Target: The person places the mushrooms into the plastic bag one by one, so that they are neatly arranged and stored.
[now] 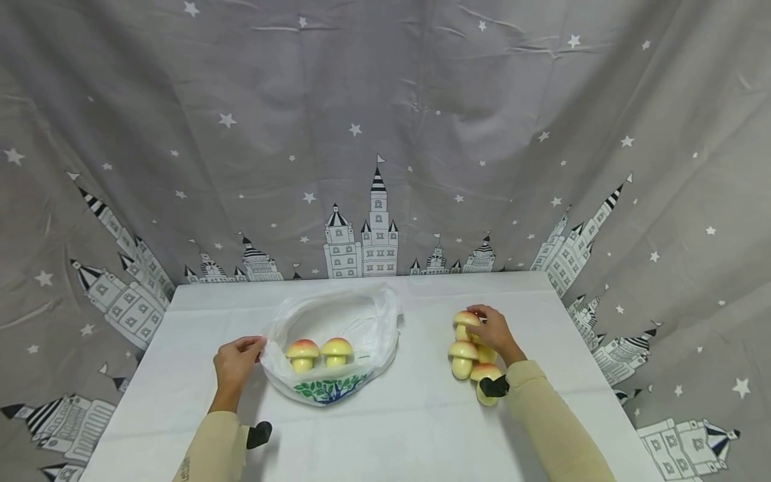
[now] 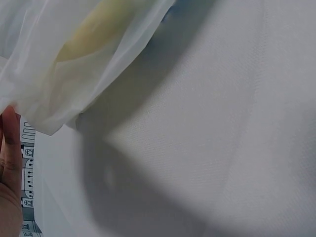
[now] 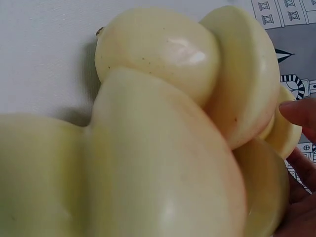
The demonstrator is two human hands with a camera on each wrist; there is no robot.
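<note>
On the left, a white plastic bag (image 1: pixel 391 341) with a green and blue tree print lies with its mouth spread. Two toy mushrooms, one of them a yellow mushroom with a reddish cap (image 1: pixel 302 349), are in it. My left hand (image 1: pixel 236 361) pinches the bag's left rim between thumb and fingers. To the right is a cluster of several similar mushrooms (image 1: pixel 462 358). My right hand (image 1: pixel 495 335) grips the farthest mushroom (image 1: pixel 463 318) of that cluster, thumb on one side and fingers on the other. Close mushrooms (image 3: pixel 163 163) hide part of this grip in the right wrist view.
A white cloth covers the table (image 1: pixel 421 428). Behind it hangs a grey curtain (image 1: pixel 421 134) printed with castles and stars. Black wrist camera mounts (image 1: pixel 259 435) sit at both sleeves, the right one above the nearest mushroom of the cluster.
</note>
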